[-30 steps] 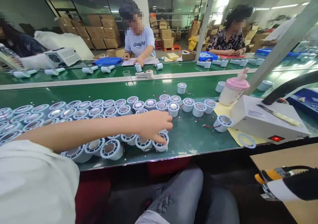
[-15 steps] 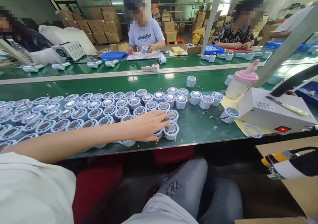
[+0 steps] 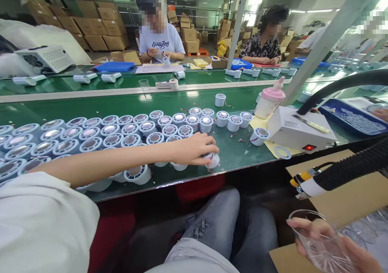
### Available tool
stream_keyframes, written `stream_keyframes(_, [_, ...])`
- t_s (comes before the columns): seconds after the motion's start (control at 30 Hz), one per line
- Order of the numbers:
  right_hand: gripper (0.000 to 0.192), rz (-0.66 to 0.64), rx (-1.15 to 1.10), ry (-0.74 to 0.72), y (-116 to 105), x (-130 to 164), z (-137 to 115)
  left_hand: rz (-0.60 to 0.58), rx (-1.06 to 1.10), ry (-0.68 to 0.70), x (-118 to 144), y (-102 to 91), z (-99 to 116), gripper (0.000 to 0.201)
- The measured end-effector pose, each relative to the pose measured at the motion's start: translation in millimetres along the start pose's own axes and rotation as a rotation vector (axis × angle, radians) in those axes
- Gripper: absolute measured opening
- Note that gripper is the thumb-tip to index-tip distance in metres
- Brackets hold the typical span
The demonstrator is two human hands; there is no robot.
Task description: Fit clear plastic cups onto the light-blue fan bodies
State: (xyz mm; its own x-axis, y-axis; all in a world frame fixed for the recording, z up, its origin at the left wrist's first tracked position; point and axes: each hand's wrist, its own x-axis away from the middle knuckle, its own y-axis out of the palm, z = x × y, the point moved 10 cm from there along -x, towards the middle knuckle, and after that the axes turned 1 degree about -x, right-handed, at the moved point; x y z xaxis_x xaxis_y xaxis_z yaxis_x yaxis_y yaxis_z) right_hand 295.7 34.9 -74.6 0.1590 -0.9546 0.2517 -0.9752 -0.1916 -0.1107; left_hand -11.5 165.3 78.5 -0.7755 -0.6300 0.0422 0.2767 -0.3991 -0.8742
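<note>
Left hand [image 3: 195,148] clamped on white round fan housing [image 3: 213,160]; right hand [image 3: 333,240] grips clear ribbed disc [image 3: 318,244]

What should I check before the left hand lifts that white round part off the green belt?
1. Left hand on the white round part at the row's near end: ok, fingers curled over it.
2. Part tipped or flat: cannot tell, the fingers hide most of it.
3. Red lead by the part free of neighbours: cannot tell, too small.
4. Right hand ready: ok, it holds a clear plastic grille low at the right.
5. Path to the right along the green belt: ok, bare up to the white box.
</note>
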Motion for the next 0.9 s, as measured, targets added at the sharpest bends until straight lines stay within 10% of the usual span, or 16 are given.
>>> stream_keyframes(0.13, [0.04, -0.129, 0.088, -0.22, 53.3, -0.2, -33.9, 0.03, 0.351, -0.162, -9.9, 26.5, 2.5, 0.06])
stream_keyframes(0.3, [0.051, 0.04, 0.686, -0.571, 108.6, 16.1, -84.9, -0.494, 1.393, -0.483, 9.5, 169.4, 29.4, 0.068])
stream_keyframes(0.4, [0.048, 0.075, 0.904, -0.718, 131.6, 21.0, -107.1, -0.607, 1.493, -0.576, 18.8, 213.7, 37.8, 0.066])
stream_keyframes(0.7, [0.043, 0.239, 0.972, -0.56, 93.2, 10.9, -103.7, -0.69, 1.63, -0.627, 8.3, 224.2, 41.8, 0.074])
stream_keyframes(0.9, [0.046, 0.134, 1.158, -0.723, 118.4, 31.0, -93.9, -0.742, 1.692, -0.6, 4.6, 238.6, 40.4, 0.061])
